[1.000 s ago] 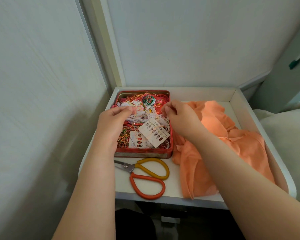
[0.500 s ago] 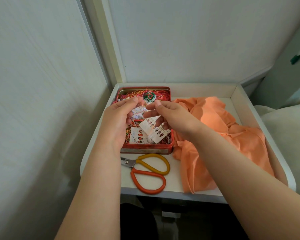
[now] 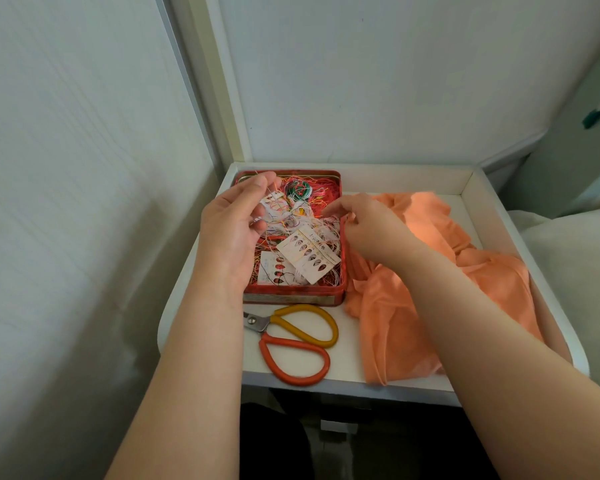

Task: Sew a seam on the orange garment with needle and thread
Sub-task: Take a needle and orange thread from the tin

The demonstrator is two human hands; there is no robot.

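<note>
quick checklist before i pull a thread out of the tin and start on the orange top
1. Thread end in hand: the left hand pinches thin strands lifted from the tangled thread - ok.
2. Strand free of the tangle: the right hand picks at the same clump, strands knotted together - not ok.
3. Needle found: none can be made out among the threads or on the paper cards - cannot tell.
4. Scissors within reach: lying closed in front of the red tin - ok.
5. Orange garment laid out for sewing: bunched up beside the tin, seam not visible - not ok.
</note>
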